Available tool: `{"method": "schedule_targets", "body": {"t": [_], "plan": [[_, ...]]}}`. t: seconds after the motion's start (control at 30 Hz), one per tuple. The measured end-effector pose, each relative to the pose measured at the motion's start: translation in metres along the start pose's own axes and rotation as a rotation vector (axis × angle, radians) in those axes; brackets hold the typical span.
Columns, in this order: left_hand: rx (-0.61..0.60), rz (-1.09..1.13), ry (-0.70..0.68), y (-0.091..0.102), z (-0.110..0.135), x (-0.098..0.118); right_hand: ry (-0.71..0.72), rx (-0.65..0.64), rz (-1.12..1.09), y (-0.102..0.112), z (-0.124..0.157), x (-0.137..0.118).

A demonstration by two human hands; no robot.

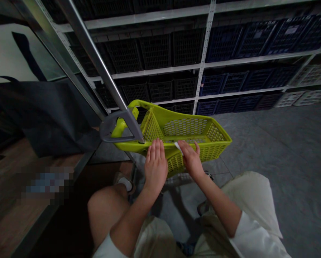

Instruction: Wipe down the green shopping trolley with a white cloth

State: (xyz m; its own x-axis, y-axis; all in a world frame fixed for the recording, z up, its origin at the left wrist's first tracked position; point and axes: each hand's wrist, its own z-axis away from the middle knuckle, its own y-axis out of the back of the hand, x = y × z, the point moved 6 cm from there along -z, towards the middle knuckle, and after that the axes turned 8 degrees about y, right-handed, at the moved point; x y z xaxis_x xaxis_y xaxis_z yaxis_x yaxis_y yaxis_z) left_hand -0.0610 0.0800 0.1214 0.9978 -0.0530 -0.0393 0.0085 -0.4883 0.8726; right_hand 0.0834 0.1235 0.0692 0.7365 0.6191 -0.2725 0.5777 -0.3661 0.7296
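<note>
A lime-green plastic shopping cart basket (186, 127) with mesh sides stands in front of my knees, its grey and green handle at the left end. My left hand (156, 165) lies with fingers stretched out over the near rim, close to the handle, holding nothing. Farther right along that same rim, my right hand (192, 160) presses a small white piece of cloth or tissue (178, 146) against the basket. Most of this white piece is hidden under the fingers, so its exact kind is unclear.
A metal pole (96, 53) slants down to the cart handle. White shelving (203, 43) with black, blue and white crates runs along the back. On the left a dark bag (47, 114) stands on a wooden bench (12, 211). Grey floor (292, 150) extends to the right.
</note>
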Motion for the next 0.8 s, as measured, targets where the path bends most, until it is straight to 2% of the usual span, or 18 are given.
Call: {"method": "schedule_targets", "body": {"t": [0.1, 0.17, 0.2, 0.27, 0.4, 0.43, 0.5, 0.57, 0.63, 0.73, 0.8], "plan": [[-0.019, 0.002, 0.008, 0.002, 0.0, 0.002, -0.127, 0.059, 0.068, 0.012, 0.023, 0.041], [-0.03, 0.009, 0.018, 0.002, -0.001, 0.004, -0.218, 0.109, 0.092, 0.017, 0.027, 0.048], [-0.032, 0.011, 0.024, 0.001, -0.001, 0.005, -0.247, 0.126, 0.091, 0.018, 0.023, 0.042], [-0.026, 0.009, 0.032, -0.001, -0.001, 0.005, -0.236, 0.125, 0.05, 0.013, 0.006, 0.016], [0.006, -0.008, 0.015, -0.006, 0.001, 0.003, -0.051, 0.049, -0.108, -0.006, -0.035, -0.055], [0.011, -0.012, 0.011, -0.007, 0.001, 0.002, -0.023, 0.041, -0.128, -0.01, -0.04, -0.064], [0.02, -0.013, 0.009, -0.007, 0.001, 0.0, 0.018, 0.036, -0.127, -0.012, -0.039, -0.068], [0.022, -0.009, 0.011, -0.005, 0.001, -0.001, 0.051, 0.028, -0.087, -0.012, -0.028, -0.054], [0.012, 0.0, 0.014, -0.002, 0.0, -0.002, 0.042, 0.026, -0.033, -0.007, -0.009, -0.026], [-0.01, 0.013, 0.023, 0.0, -0.001, 0.0, -0.044, 0.055, 0.017, 0.003, 0.018, 0.021], [-0.012, 0.015, 0.033, 0.0, -0.001, 0.001, -0.128, 0.104, 0.01, 0.009, 0.029, 0.042]]}}
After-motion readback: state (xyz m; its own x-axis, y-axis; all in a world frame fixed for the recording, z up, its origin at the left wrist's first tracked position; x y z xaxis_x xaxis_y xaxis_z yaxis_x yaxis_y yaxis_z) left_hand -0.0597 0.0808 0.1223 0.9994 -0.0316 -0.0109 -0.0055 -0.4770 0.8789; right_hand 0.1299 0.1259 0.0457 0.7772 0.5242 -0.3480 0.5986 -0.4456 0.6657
